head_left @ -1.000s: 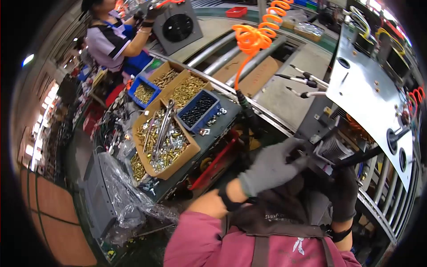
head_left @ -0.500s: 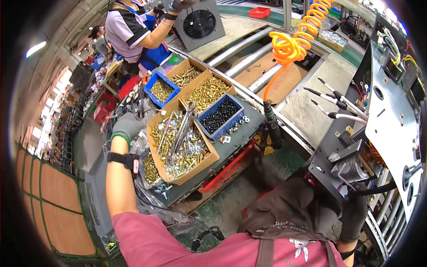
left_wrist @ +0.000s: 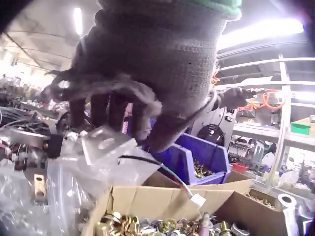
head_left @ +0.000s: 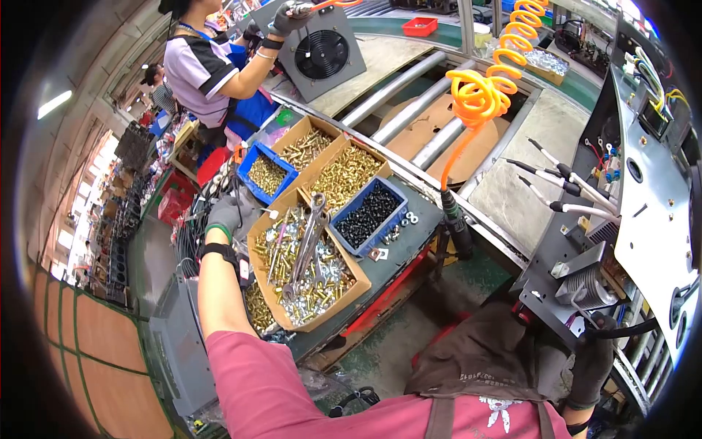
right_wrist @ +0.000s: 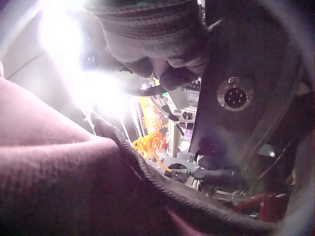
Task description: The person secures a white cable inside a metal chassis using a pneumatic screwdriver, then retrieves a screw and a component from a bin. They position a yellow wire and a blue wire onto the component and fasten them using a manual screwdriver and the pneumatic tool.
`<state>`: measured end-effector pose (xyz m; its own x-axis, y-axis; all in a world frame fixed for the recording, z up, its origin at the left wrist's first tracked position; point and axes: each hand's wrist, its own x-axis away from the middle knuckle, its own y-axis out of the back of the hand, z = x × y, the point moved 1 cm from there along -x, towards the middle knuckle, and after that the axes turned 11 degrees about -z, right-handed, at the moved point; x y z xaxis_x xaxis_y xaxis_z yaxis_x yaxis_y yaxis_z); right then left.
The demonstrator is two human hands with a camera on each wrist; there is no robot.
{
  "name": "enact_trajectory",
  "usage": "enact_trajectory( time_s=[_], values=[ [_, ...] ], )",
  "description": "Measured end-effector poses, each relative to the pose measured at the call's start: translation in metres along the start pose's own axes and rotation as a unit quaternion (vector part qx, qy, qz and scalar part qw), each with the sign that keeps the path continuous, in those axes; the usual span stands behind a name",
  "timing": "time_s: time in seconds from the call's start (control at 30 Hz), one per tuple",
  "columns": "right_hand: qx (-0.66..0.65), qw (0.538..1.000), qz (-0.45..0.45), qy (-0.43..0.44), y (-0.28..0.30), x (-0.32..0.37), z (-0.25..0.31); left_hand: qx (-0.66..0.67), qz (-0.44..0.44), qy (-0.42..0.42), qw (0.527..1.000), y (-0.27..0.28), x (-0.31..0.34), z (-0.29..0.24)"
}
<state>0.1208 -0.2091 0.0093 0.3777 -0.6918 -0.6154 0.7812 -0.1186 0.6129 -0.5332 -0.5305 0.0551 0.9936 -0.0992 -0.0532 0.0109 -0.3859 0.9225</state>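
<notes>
My left hand [head_left: 232, 214], in a grey knit glove, reaches past the far left side of a cardboard box of mixed bolts [head_left: 311, 274]. In the left wrist view its fingers [left_wrist: 142, 115] point down over a clear plastic bag [left_wrist: 103, 152], and a thin wire with a white connector [left_wrist: 198, 199] runs out beside them. My gloved right hand [head_left: 591, 366] is low at the near edge of a grey metal chassis [head_left: 545, 304], its fingers curled round a black cable [head_left: 629, 329]. A finned metal part [head_left: 585, 289] sits on the chassis just beyond it.
Two spanners [head_left: 307, 249] lie on the bolts. Around them are a blue bin of black screws [head_left: 369, 217], a smaller blue bin [head_left: 267, 173] and boxes of brass screws [head_left: 344, 175]. An orange coiled hose [head_left: 479, 95] hangs over the rollers. Another person [head_left: 212, 73] works at the back left.
My left hand has left the chassis beside my right hand and swung left across to the far side of the bolt box. My right hand has stayed at the chassis edge. The view has turned left.
</notes>
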Motion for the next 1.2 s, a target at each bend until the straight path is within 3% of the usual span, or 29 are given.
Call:
enact_trajectory(
  time_s=[0.03, 0.1, 0.13, 0.17, 0.2, 0.27, 0.3, 0.33, 0.4, 0.47, 0.5, 0.53, 0.6, 0.63, 0.67, 0.7, 0.73, 0.77, 0.8, 0.83, 0.87, 0.9, 0.93, 0.97, 1.0, 1.03, 1.13, 1.17, 1.2],
  values=[
    [-0.025, 0.999, -0.012, -0.020, -0.001, -0.001, 0.006, -0.143, -0.042, -0.075, 0.986, -0.006, -0.010, 0.005],
    [-0.051, 0.998, -0.021, -0.041, 0.001, 0.000, 0.007, -0.146, -0.042, -0.091, 0.984, -0.006, -0.012, 0.012],
    [-0.285, 0.922, -0.044, -0.257, 0.004, 0.003, 0.001, -0.151, -0.044, -0.102, 0.982, -0.001, -0.011, 0.016],
    [-0.488, 0.747, -0.060, -0.447, 0.003, 0.007, -0.005, -0.129, -0.074, -0.127, 0.981, 0.003, -0.009, 0.019],
    [-0.488, 0.746, -0.059, -0.449, 0.004, 0.010, -0.010, -0.160, -0.090, -0.105, 0.977, 0.014, -0.008, 0.023],
    [-0.491, 0.747, -0.051, -0.446, 0.006, 0.015, -0.021, -0.066, -0.068, -0.053, 0.994, 0.033, 0.003, 0.026],
    [-0.491, 0.746, -0.047, -0.447, 0.005, 0.019, -0.028, -0.070, -0.049, -0.084, 0.993, 0.031, -0.018, 0.060],
    [-0.457, 0.774, -0.048, -0.436, 0.003, 0.024, -0.035, -0.073, -0.050, -0.080, 0.993, 0.036, -0.012, 0.061],
    [-0.424, 0.799, -0.048, -0.423, 0.002, 0.031, -0.047, -0.192, 0.073, -0.040, 0.978, 0.046, -0.001, 0.055],
    [-0.441, 0.771, -0.063, -0.454, 0.003, 0.035, -0.054, -0.204, 0.062, -0.056, 0.975, 0.043, -0.008, 0.057],
    [-0.447, 0.762, -0.069, -0.464, 0.002, 0.035, -0.056, -0.174, 0.002, -0.083, 0.981, 0.039, -0.014, 0.052],
    [-0.427, 0.785, -0.070, -0.444, 0.002, 0.036, -0.055, -0.143, -0.057, -0.110, 0.982, 0.036, -0.016, 0.045],
    [-0.404, 0.806, -0.074, -0.426, 0.001, 0.039, -0.052, -0.088, 0.006, -0.126, 0.988, 0.024, -0.004, 0.019],
    [-0.342, 0.856, -0.057, -0.384, 0.000, 0.040, -0.051, -0.156, 0.009, -0.138, 0.978, 0.014, -0.017, 0.025],
    [-0.192, 0.955, -0.003, -0.225, 0.001, 0.029, -0.032, -0.222, 0.012, -0.152, 0.963, 0.004, -0.026, 0.022],
    [-0.026, 0.998, -0.005, -0.056, 0.002, 0.018, -0.012, -0.266, 0.004, -0.154, 0.952, -0.003, -0.032, 0.022],
    [-0.020, 0.998, -0.009, -0.060, 0.000, 0.020, -0.014, -0.232, -0.021, -0.164, 0.959, -0.012, -0.043, 0.038],
    [-0.158, 0.971, -0.039, -0.174, -0.003, 0.024, -0.020, -0.212, -0.026, -0.157, 0.964, -0.015, -0.047, 0.042],
    [-0.297, 0.914, -0.040, -0.274, -0.003, 0.021, -0.015, -0.194, -0.030, -0.149, 0.969, -0.019, -0.054, 0.045],
    [-0.420, 0.825, -0.067, -0.372, -0.002, 0.017, -0.008, -0.259, 0.009, -0.146, 0.955, -0.016, -0.052, 0.034],
    [-0.270, 0.933, -0.021, -0.237, -0.002, 0.018, -0.010, -0.330, 0.059, -0.175, 0.926, -0.021, -0.059, 0.033],
    [-0.101, 0.990, -0.020, -0.094, -0.001, 0.020, -0.011, -0.323, 0.102, -0.154, 0.928, -0.023, -0.062, 0.035],
    [-0.147, 0.979, -0.031, -0.138, -0.003, 0.022, -0.012, -0.321, 0.124, -0.143, 0.928, -0.020, -0.058, 0.027],
    [-0.065, 0.996, -0.027, -0.049, -0.002, 0.018, -0.007, -0.318, 0.146, -0.133, 0.927, -0.017, -0.053, 0.020],
    [-0.063, 0.996, -0.027, -0.052, -0.003, 0.021, -0.009, -0.353, 0.102, -0.099, 0.925, -0.010, -0.032, -0.007],
    [-0.218, 0.956, -0.054, -0.188, -0.004, 0.025, -0.015, -0.386, 0.058, -0.066, 0.919, -0.007, -0.021, -0.021],
    [-0.016, 0.999, -0.027, 0.017, -0.004, 0.010, 0.003, -0.371, 0.034, -0.098, 0.923, -0.021, -0.038, -0.015],
    [-0.249, 0.949, -0.056, -0.183, -0.004, 0.011, 0.003, -0.374, 0.052, -0.108, 0.920, -0.022, -0.041, -0.013],
    [-0.460, 0.806, -0.080, -0.365, -0.006, 0.012, 0.003, -0.374, 0.052, -0.109, 0.919, -0.034, -0.067, 0.012]
  ],
)
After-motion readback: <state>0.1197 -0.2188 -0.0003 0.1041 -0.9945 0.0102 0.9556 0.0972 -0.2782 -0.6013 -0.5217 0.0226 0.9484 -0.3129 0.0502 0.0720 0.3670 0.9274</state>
